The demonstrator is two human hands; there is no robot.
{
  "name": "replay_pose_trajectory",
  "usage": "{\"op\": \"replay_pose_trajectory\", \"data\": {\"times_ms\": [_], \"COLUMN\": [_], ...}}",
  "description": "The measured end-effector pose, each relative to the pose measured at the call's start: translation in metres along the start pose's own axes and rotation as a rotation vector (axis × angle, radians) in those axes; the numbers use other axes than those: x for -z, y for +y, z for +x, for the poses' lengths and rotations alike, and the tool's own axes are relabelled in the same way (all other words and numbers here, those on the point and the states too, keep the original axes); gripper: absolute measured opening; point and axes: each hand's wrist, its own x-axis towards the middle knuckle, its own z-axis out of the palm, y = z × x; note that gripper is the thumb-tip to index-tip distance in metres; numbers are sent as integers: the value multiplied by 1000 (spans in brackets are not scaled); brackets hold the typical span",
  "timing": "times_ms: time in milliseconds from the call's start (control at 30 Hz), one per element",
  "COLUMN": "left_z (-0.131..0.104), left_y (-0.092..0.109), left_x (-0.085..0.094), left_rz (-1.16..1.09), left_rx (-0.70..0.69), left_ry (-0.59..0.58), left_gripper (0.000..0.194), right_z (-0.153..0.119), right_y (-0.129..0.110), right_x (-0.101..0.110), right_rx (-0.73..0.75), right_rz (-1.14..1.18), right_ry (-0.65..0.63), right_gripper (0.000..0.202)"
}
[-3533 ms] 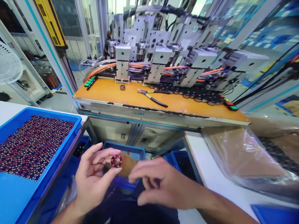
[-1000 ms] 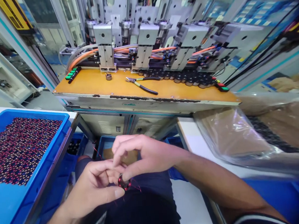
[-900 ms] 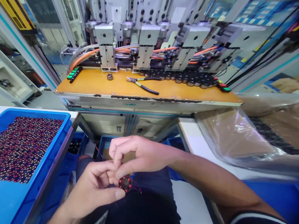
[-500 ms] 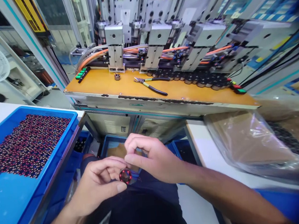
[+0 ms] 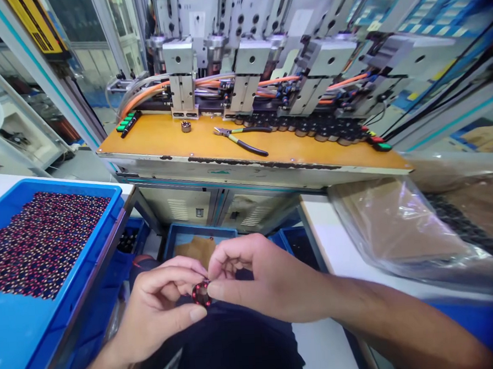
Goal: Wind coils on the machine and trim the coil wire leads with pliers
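We see bright, cool, fairly even light, with white glare streaking the clear plastic (image 5: pixel 413 211) at right and the dark clothing (image 5: pixel 238 344) nearest us sunk in shadow. Wide-angle distortion stretches both sides, the far right corner blackens, and the small ring (image 5: pixel 196 300) looks soft.

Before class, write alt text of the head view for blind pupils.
The left hand holds a small dark ring with red spots, the right hand at its edge. Beyond, yellow and black pliers lie on an orange worktop; at left, a blue plastic tray holds red and dark parts.
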Motion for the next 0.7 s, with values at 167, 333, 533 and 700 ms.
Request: {"op": "replay_pose_trajectory", "data": {"times_ms": [167, 333, 533, 700], "left_z": [-3, 1, 4, 3], "left_y": [-1, -3, -7, -8], "left_x": [-1, -1, 1, 2], "left_rz": [-32, -105, -189, -150], "left_rx": [27, 42, 57, 52], "left_ry": [0, -47, -80, -92], "left_gripper": [30, 29, 32, 34], "right_z": [1, -2, -5, -6], "right_y": [-4, -4, 4, 8], "right_x": [2, 3, 2, 1], "right_rx": [-45, 31, 79, 121], "right_rz": [-172, -204, -36, -12], "right_ry": [-46, -47, -35, -29], "right_gripper": [13, 14, 13, 13]}}
